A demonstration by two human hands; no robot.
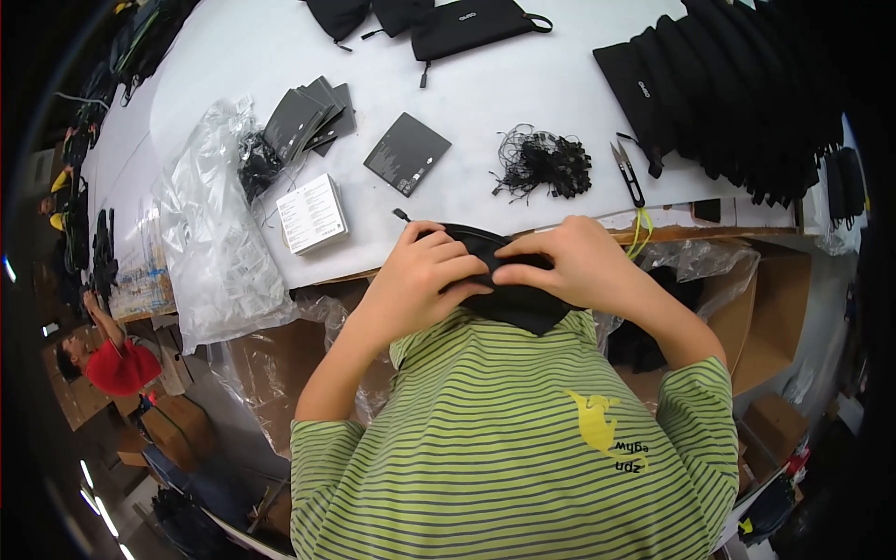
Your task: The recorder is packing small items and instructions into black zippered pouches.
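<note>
A black zippered pouch (527,303) is held against my body at the table's front edge. My left hand (425,275) is closed on its left side, near the zipper pull that sticks out at the upper left. Thumb and forefinger of my right hand (565,266) pinch the pouch's upper middle. A single dark printed card (407,154) lies on the table beyond my hands. To its right is a tangled heap of black string tags (544,162). Thread snips (629,175) with a yellow-green cord lie farther right.
A large pile of black pouches (719,103) covers the far right of the table, and more pouches (476,28) lie at the back. On the left are dark cards (303,119), a white card stack (313,215) and a clear plastic bag (219,224). Cardboard boxes (775,308) stand below the edge.
</note>
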